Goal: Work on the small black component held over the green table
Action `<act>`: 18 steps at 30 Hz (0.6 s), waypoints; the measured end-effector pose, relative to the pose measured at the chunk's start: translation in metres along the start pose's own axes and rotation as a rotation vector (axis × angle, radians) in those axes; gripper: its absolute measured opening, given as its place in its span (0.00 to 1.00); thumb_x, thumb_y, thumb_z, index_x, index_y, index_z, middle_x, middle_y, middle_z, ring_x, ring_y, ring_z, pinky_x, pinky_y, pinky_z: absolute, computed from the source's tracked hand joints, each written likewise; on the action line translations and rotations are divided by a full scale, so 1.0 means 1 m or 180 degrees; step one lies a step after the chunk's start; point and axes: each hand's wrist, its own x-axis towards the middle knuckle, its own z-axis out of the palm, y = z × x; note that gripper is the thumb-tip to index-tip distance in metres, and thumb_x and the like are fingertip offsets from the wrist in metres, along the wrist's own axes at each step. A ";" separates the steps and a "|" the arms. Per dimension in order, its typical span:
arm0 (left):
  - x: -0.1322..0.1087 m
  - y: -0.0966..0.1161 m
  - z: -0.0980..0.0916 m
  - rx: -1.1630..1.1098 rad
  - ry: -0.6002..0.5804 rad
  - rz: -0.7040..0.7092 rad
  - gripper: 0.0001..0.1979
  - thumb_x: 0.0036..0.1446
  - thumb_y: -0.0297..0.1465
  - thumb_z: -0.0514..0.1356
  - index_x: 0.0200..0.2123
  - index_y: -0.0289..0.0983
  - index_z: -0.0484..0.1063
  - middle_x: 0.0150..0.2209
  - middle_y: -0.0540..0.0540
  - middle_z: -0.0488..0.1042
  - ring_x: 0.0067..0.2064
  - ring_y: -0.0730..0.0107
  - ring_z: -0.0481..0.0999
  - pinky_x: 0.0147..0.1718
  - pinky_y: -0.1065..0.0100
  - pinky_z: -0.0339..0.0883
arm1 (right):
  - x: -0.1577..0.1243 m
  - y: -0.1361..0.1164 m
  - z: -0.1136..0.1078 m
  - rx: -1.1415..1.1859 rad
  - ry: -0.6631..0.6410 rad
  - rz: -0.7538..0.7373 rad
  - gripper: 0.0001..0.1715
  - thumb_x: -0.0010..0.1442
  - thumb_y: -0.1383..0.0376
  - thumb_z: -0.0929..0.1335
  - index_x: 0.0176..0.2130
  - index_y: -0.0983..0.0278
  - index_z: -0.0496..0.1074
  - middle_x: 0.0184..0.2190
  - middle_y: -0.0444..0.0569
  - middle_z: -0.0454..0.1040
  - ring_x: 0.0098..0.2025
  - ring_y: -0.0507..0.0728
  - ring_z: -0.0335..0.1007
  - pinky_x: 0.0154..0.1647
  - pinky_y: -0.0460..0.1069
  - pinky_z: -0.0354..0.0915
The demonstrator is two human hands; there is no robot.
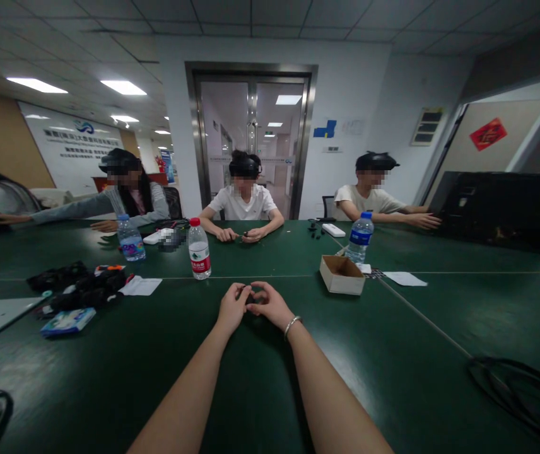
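Both my hands meet over the green table (260, 372), just this side of a seam in its top. My left hand (233, 307) has its fingers closed in a pinch around a small dark object (247, 290), mostly hidden by the fingers. Curled in from the other side, my right hand (272, 307), with a silver bangle (293, 326) at the wrist, brings thumb and fingertips to the same small dark object. Its exact kind is too small to make out. A red-capped water bottle (199, 251) stands beyond my left hand.
An open cardboard box (342, 277) and a blue-capped bottle (359, 238) stand to the right. Black gear (83, 287) and a blue-white packet (68, 321) lie left. A large black monitor (501, 211) and coiled cable (511, 391) are at right. Several people sit across.
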 end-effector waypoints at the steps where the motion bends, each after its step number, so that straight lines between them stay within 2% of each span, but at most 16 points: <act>1: 0.001 0.001 -0.004 -0.0019 0.0011 -0.0045 0.21 0.48 0.47 0.56 0.35 0.34 0.65 0.31 0.45 0.73 0.16 0.81 0.62 0.14 0.77 0.54 | -0.001 -0.001 -0.001 0.0005 -0.0047 0.0003 0.39 0.37 0.69 0.76 0.48 0.62 0.61 0.31 0.42 0.70 0.21 0.48 0.67 0.21 0.44 0.66; 3: 0.002 0.006 -0.015 -0.0049 0.0100 -0.0120 0.22 0.48 0.48 0.56 0.36 0.35 0.64 0.33 0.44 0.73 0.17 0.80 0.63 0.13 0.77 0.54 | -0.002 -0.004 -0.003 0.0050 -0.0011 0.0056 0.41 0.38 0.68 0.76 0.50 0.61 0.60 0.33 0.44 0.70 0.22 0.49 0.68 0.23 0.44 0.68; 6: -0.002 0.020 -0.039 0.0020 0.0273 -0.0164 0.23 0.46 0.49 0.56 0.36 0.35 0.64 0.34 0.43 0.73 0.18 0.79 0.63 0.14 0.76 0.55 | -0.005 -0.008 -0.007 0.0198 0.0101 0.0202 0.39 0.41 0.66 0.76 0.50 0.63 0.59 0.33 0.45 0.70 0.25 0.51 0.71 0.26 0.46 0.69; 10: -0.021 0.036 -0.085 0.0607 -0.0056 -0.0367 0.24 0.43 0.50 0.58 0.37 0.38 0.65 0.34 0.45 0.73 0.21 0.75 0.66 0.19 0.73 0.60 | -0.005 -0.008 -0.010 0.0251 0.0039 0.0326 0.33 0.45 0.65 0.74 0.49 0.66 0.62 0.32 0.47 0.71 0.27 0.51 0.72 0.29 0.45 0.70; 13: -0.054 0.038 -0.131 0.0941 -0.0247 -0.0617 0.23 0.44 0.51 0.57 0.36 0.39 0.65 0.35 0.46 0.73 0.24 0.71 0.68 0.23 0.70 0.63 | -0.003 -0.005 -0.010 0.0244 -0.0012 0.0360 0.29 0.47 0.64 0.73 0.47 0.67 0.63 0.31 0.48 0.71 0.28 0.51 0.72 0.30 0.45 0.70; 15: -0.084 0.037 -0.164 0.1100 -0.0173 -0.0830 0.25 0.40 0.54 0.58 0.34 0.41 0.64 0.34 0.47 0.73 0.26 0.68 0.69 0.22 0.68 0.64 | -0.002 -0.002 -0.011 0.0281 -0.0038 0.0342 0.27 0.47 0.64 0.73 0.46 0.67 0.64 0.30 0.47 0.71 0.27 0.51 0.72 0.29 0.45 0.69; 17: -0.120 0.038 -0.194 0.1277 0.0058 -0.1109 0.28 0.35 0.58 0.58 0.33 0.43 0.64 0.31 0.48 0.74 0.22 0.66 0.67 0.19 0.66 0.64 | -0.001 -0.001 -0.011 0.0308 -0.0047 0.0317 0.25 0.48 0.63 0.72 0.44 0.67 0.65 0.28 0.47 0.71 0.27 0.51 0.71 0.29 0.45 0.69; 18: -0.137 0.040 -0.206 0.1396 0.0351 -0.1163 0.29 0.34 0.59 0.58 0.33 0.44 0.64 0.30 0.49 0.74 0.22 0.66 0.67 0.19 0.65 0.64 | -0.002 -0.002 -0.011 0.0304 -0.0041 0.0308 0.24 0.48 0.63 0.72 0.44 0.67 0.66 0.28 0.46 0.71 0.27 0.51 0.71 0.29 0.45 0.69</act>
